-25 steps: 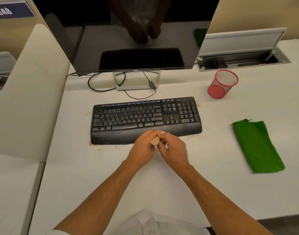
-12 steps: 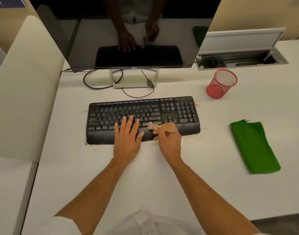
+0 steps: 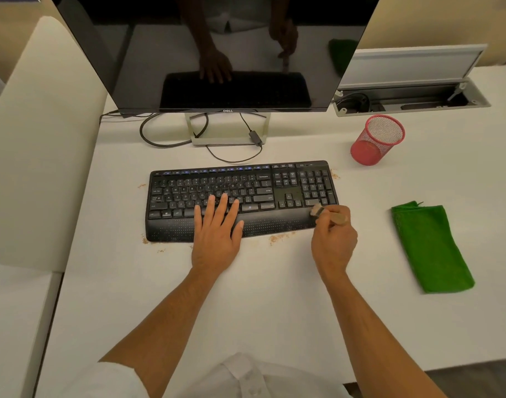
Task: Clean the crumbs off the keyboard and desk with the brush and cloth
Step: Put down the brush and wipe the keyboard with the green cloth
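A black keyboard [image 3: 260, 193] lies on the white desk [image 3: 274, 297] in front of the monitor. My left hand [image 3: 217, 231] rests flat on its palm rest, straight fingers reaching onto the lower key rows. My right hand [image 3: 333, 239] grips a small wooden brush [image 3: 330, 214] at the keyboard's front right corner, bristles touching the edge below the number pad. Brown crumbs [image 3: 277, 239] lie along the keyboard's front edge, with more at its left and right ends. A folded green cloth [image 3: 431, 248] lies on the desk to the right, apart from both hands.
A dark monitor [image 3: 217, 53] on a stand rises behind the keyboard, with cables looping at its base. A red mesh cup [image 3: 376, 140] stands at the back right, near an open cable tray [image 3: 412, 96]. A white divider panel [image 3: 42, 139] borders the left side.
My hands parted from the middle of the palm rest. The left laid flat on the keyboard; the right carried the brush rightward to the keyboard's front right corner.
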`<act>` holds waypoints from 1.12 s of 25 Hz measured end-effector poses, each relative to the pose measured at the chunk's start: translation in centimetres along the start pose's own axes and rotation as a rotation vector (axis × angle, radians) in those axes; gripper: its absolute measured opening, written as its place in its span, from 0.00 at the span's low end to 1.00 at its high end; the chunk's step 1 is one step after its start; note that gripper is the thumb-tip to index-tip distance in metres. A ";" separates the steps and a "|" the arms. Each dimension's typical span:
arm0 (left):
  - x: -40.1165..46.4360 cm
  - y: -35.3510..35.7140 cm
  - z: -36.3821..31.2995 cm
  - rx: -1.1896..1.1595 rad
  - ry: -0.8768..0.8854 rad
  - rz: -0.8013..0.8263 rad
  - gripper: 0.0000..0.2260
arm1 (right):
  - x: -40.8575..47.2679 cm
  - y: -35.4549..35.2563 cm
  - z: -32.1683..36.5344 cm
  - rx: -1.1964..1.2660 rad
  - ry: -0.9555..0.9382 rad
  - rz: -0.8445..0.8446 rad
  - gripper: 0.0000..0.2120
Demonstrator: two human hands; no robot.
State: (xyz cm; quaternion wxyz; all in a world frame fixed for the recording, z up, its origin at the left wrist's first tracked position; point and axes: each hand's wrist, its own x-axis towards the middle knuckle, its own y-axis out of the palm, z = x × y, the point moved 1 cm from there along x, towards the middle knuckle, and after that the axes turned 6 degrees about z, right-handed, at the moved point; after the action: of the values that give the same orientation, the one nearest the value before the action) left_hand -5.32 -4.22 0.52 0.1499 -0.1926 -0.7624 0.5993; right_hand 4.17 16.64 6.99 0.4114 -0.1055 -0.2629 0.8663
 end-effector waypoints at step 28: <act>0.1 -0.3 -0.2 0.035 -0.019 -0.014 0.25 | 1.5 -3.8 -2.8 0.278 0.106 0.169 0.10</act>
State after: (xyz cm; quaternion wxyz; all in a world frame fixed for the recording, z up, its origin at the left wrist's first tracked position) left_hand -5.32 -4.10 0.82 0.1504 -0.1789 -0.7547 0.6131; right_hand 6.78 20.81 6.78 0.3610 -0.1147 -0.1085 0.9191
